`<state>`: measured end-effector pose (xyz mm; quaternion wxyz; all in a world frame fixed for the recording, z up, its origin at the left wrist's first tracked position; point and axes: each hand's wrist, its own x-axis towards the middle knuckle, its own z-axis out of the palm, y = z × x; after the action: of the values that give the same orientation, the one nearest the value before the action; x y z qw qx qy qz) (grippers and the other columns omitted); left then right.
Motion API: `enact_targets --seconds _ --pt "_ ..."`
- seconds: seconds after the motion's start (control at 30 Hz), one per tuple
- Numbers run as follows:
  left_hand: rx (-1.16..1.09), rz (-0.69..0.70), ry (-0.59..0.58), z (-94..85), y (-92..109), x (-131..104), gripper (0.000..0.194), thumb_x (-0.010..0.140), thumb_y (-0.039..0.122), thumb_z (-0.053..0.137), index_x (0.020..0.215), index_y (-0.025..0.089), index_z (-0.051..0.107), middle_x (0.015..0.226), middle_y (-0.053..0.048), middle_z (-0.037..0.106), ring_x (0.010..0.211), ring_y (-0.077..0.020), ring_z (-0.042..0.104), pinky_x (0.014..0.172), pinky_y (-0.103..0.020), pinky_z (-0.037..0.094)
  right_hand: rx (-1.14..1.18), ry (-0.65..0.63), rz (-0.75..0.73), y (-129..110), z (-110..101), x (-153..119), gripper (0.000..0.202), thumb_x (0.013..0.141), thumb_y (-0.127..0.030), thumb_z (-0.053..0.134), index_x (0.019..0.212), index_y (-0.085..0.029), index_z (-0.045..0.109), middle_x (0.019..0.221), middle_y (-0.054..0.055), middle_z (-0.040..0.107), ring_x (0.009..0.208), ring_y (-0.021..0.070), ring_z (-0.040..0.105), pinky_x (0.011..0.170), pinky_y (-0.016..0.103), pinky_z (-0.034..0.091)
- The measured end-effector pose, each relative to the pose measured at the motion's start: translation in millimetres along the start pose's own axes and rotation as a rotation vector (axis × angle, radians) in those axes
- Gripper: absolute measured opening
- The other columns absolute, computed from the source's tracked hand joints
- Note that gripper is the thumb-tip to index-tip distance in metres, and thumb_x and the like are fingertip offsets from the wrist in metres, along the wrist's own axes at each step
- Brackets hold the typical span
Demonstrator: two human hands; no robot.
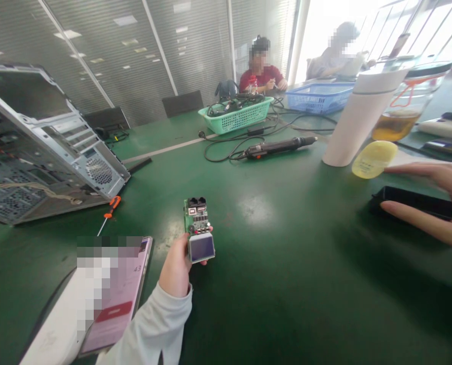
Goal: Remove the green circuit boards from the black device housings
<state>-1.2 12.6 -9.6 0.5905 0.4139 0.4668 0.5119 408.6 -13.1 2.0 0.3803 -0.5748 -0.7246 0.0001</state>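
Clock centred on the circuit board, over the table: computer case at ten, screwdriver at its near corner; smartphone towards eight, beside what may be a power bank; electric screwdriver at one, basket behind; tumbler at two.

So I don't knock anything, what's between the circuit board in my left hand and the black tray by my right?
Only green tabletop, with glare and a faint reddish mark, shows between the circuit board and black tray in the head view.
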Motion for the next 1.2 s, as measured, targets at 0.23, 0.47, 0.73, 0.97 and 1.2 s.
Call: enact_targets --seconds 0.23,0.47,0.73,0.97,1.2 --pt "0.014 0.046 0.141 9.5 -6.6 -4.9 0.04 0.07 0.046 0.069 0.097 0.017 0.067 0.096 -0.006 0.069 0.08 -0.0206 0.062 0.058 -0.028 0.054 0.249 -0.24 -0.124 -112.3 52.9 37.3 0.04 0.089 -0.045 0.051 0.12 -0.02 0.05 0.119 0.008 0.054 0.111 0.0245 0.051 0.1 0.042 0.041" --pt "0.306 0.19 0.013 18.2 0.5 -14.2 0.033 0.071 0.039 0.069 0.096 0.018 0.063 0.091 -0.005 0.067 0.085 -0.0194 0.062 0.07 -0.028 0.051 0.52 -0.194 -0.303 -170.4 93.3 52.0 0.034 0.091 -0.028 0.051 0.122 -0.015 0.047 0.121 0.009 0.052 0.115 0.018 0.047 0.101 0.034 0.04" --pt "1.011 0.692 -0.021 14.4 6.8 -18.1 0.021 0.076 0.029 0.064 0.094 0.02 0.058 0.087 -0.003 0.056 0.082 -0.0199 0.056 0.069 -0.032 0.047 0.268 -0.201 -0.615 -153.6 121.6 44.5 0.048 0.087 -0.045 0.061 0.12 -0.011 0.052 0.114 0.01 0.056 0.117 0.0249 0.043 0.101 0.04 0.039" --pt "1.238 0.974 -0.026 9.1 9.9 -16.1 0.023 0.077 0.023 0.065 0.098 0.018 0.056 0.093 -0.004 0.054 0.086 -0.0182 0.056 0.076 -0.029 0.047 0.152 -0.145 -0.675 -157.8 122.8 40.0 0.035 0.081 -0.035 0.069 0.105 -0.014 0.055 0.101 0.006 0.059 0.097 0.0215 0.051 0.082 0.035 0.045" --pt "1.312 1.034 -0.087 7.2 13.5 -16.3 0.03 0.077 0.02 0.066 0.105 0.017 0.055 0.098 -0.005 0.052 0.089 -0.0183 0.056 0.08 -0.03 0.047 0.081 -0.135 -0.647 -158.3 126.0 34.8 0.02 0.087 -0.032 0.06 0.096 -0.014 0.055 0.088 0.004 0.056 0.078 0.0189 0.05 0.065 0.031 0.042"
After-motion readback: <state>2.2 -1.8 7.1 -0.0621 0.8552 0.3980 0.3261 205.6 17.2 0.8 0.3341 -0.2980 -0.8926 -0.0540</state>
